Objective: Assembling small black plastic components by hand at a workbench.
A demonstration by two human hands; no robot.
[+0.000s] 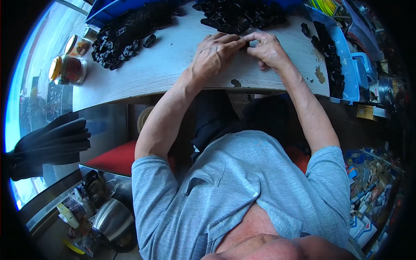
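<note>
My left hand point(216, 53) and my right hand point(268, 51) meet over the far part of the white table point(173, 65). Between their fingertips shows a small black plastic part point(246, 44); most of it is hidden by the fingers. Both hands are closed on it, the right in a pinch of thumb and forefinger. Just beyond the hands lies a heap of black plastic parts point(242, 16). Another heap of similar parts point(117, 43) spreads over the table's left side, with a single black piece point(149, 41) apart from it.
Lidded jars point(71, 70) stand at the table's left edge. Blue bins point(104, 12) sit along the back. At the right, a translucent blue tray point(345, 65) stands by more black parts point(331, 56). A steel kettle point(113, 219) is low at the left, near a dark cloth point(52, 143).
</note>
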